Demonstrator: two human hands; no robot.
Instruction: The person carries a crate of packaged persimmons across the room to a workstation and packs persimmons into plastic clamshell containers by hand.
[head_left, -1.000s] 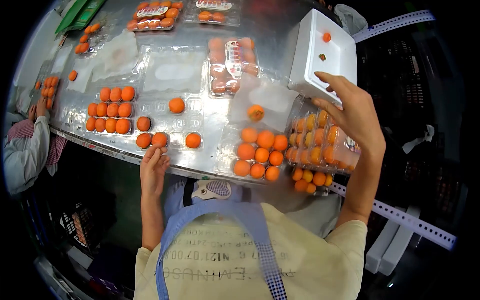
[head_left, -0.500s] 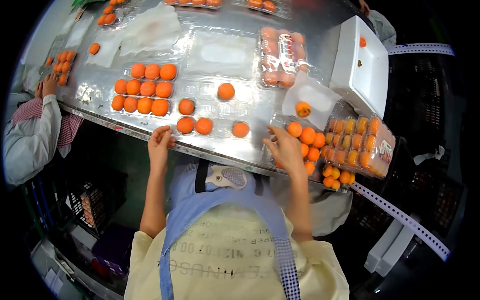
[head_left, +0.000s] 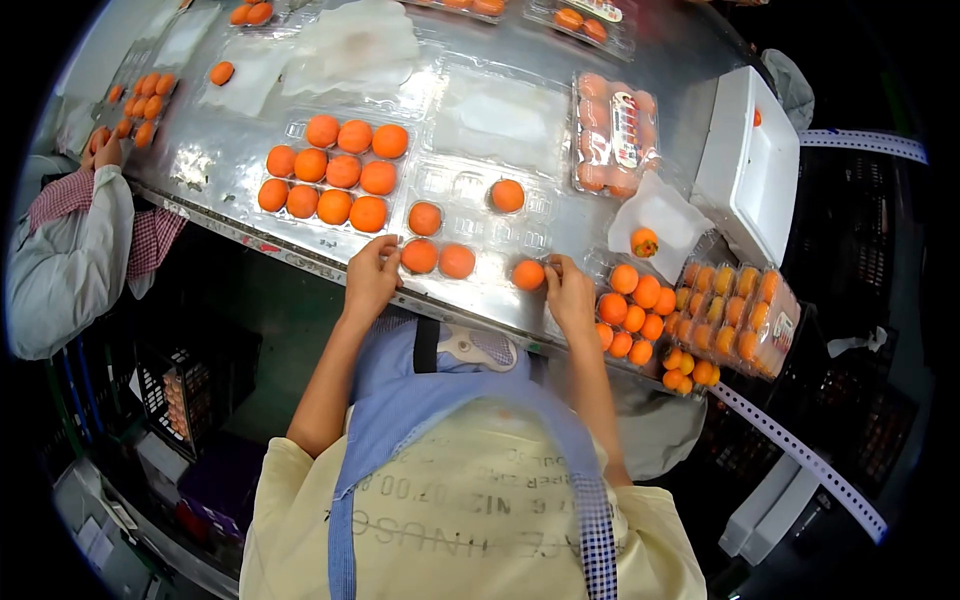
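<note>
In front of me is a clear plastic clamshell tray [head_left: 480, 238], partly filled with several orange persimmons, such as one persimmon [head_left: 457, 261] in its near row. My left hand [head_left: 372, 275] is at the tray's near left corner, fingers bent and pinched on the rim. At the near right corner, beside another persimmon [head_left: 528, 275], my right hand [head_left: 569, 295] has its fingertips closed on the tray's edge. Left of it stands a fuller tray of persimmons [head_left: 343, 169]. The tray's open lid [head_left: 495, 115] lies flat behind, with a white sheet on it.
On the right, loose persimmons [head_left: 634, 318] sit near a packed clamshell [head_left: 737, 310]. A single persimmon [head_left: 644, 241] rests by white padding [head_left: 665, 213]. Behind are a labelled, closed pack [head_left: 614, 135] and a white foam box [head_left: 735, 160]. A co-worker's sleeve [head_left: 95, 240] is at the left.
Both hands have moved inward to the tray's near corners; the right hand has come left from beside the loose persimmons. The view has shifted, and the fruit sits in the same places.
</note>
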